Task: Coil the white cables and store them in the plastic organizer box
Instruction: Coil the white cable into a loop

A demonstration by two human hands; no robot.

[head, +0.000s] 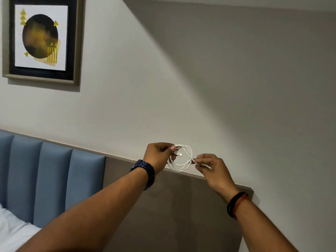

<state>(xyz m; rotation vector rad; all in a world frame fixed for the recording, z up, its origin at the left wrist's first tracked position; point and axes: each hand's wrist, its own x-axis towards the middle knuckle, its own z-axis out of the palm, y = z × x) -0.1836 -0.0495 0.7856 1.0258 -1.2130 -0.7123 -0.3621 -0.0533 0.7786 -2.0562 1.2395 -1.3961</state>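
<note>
A white cable is wound into a small round coil held up in the air in front of the wall. My left hand pinches the coil's left side, and a connector end sticks out beside its thumb. My right hand grips the cable on the coil's right side between thumb and fingers. The plastic organizer box is not in view.
A grey panel runs along the wall under my arms, with a blue padded headboard to its left. White bedding shows at the bottom left. A framed picture hangs at the top left.
</note>
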